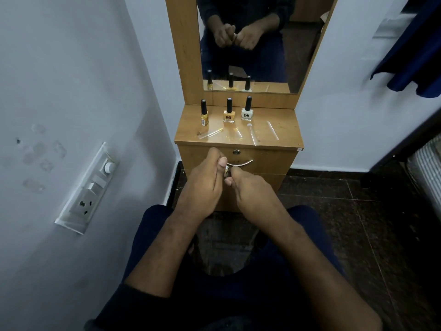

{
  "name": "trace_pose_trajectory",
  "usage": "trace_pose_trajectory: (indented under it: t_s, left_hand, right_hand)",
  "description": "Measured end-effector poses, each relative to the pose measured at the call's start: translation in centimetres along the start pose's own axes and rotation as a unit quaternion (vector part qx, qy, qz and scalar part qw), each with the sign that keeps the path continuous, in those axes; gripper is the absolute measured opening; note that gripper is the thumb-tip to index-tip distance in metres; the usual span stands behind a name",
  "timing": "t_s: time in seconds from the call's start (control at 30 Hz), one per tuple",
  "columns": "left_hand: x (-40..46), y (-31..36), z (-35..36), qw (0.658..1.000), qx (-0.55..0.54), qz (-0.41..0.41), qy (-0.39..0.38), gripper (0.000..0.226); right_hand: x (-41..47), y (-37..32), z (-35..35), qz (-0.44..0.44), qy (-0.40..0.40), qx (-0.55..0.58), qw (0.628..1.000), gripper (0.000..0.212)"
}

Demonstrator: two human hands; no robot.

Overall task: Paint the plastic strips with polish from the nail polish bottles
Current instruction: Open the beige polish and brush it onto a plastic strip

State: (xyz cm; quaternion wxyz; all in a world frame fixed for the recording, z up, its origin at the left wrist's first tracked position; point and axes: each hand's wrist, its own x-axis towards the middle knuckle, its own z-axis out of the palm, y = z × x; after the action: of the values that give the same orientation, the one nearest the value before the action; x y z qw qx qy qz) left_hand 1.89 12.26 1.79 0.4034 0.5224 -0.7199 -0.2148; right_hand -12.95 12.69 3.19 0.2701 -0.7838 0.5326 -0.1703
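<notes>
Both hands are meeting just in front of the desk (274, 139): the left hand (205, 185) and right hand (250, 194) each have their grip pinching something small and mostly hidden, likely a bottle being opened. Three nail polish bottles (229, 113) are standing behind the plastic strips (253, 134), which are lying within reach.

— Bottles?
— Three nail polish bottles, upright in a row on the wooden top, black caps on: yellow bottle (204, 115) left, peach-orange bottle (229, 113) middle, white bottle (247, 109) right. A fourth small item is held between both hands; mostly hidden, cannot tell what.
— Strips?
— Four clear plastic strips, flat, in front of the bottles: first strip (211, 134) with a yellow streak; second strip (238, 132), short, yellowish; third strip (253, 134), white-tipped, reaching the front edge; fourth strip (272, 130), clear, farthest right.
</notes>
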Motion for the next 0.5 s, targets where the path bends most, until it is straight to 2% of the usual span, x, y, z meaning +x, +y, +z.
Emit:
trace_pose_trajectory:
  t_s: [0.07, 0.13, 0.23, 0.3, 0.37, 0.4, 0.43, 0.47, 0.5]
  left_hand:
    - [0.0, 0.0, -0.1, 0.999, 0.030, -0.022, -0.006, 0.033]
    - [0.0, 0.1, -0.2, 0.996, 0.065, -0.054, -0.005, 0.035]
    - [0.3, 0.6, -0.2, 0.981, 0.075, -0.180, -0.007, 0.042]
    - [0.8, 0.4, -0.6, 0.944, -0.022, -0.328, -0.042, 0.045]
    - [0.9, -0.3, -1.4, 0.868, -0.135, -0.465, -0.113, 0.044]
    - [0.6, -0.7, -1.7, 0.842, -0.159, -0.495, -0.143, 0.044]
    - [0.3, -1.0, -1.8, 0.835, -0.172, -0.500, -0.151, 0.046]
    - [0.0, -1.1, -1.6, 0.853, -0.173, -0.473, -0.135, 0.048]
    - [-0.2, -1.2, -1.4, 0.893, -0.157, -0.409, -0.103, 0.048]
  right_hand:
    - [0.6, 0.4, 0.8, 0.020, 0.003, -0.056, 0.998, 0.012]
    - [0.8, 0.8, 1.6, -0.020, 0.040, -0.094, 0.995, 0.009]
    - [0.4, 1.2, 2.3, -0.098, 0.092, -0.153, 0.979, 0.009]
    - [0.1, 1.3, 2.6, -0.133, 0.126, -0.197, 0.963, 0.011]
    - [-0.1, 1.4, 2.7, -0.161, 0.132, -0.228, 0.951, 0.021]
    - [-0.1, 1.5, 2.9, -0.173, 0.126, -0.241, 0.947, 0.025]
    - [-0.2, 1.4, 2.9, -0.175, 0.113, -0.247, 0.946, 0.027]
    - [0.0, 1.3, 3.0, -0.168, 0.102, -0.241, 0.950, 0.027]
    - [0.2, 1.3, 2.9, -0.148, 0.094, -0.221, 0.959, 0.024]
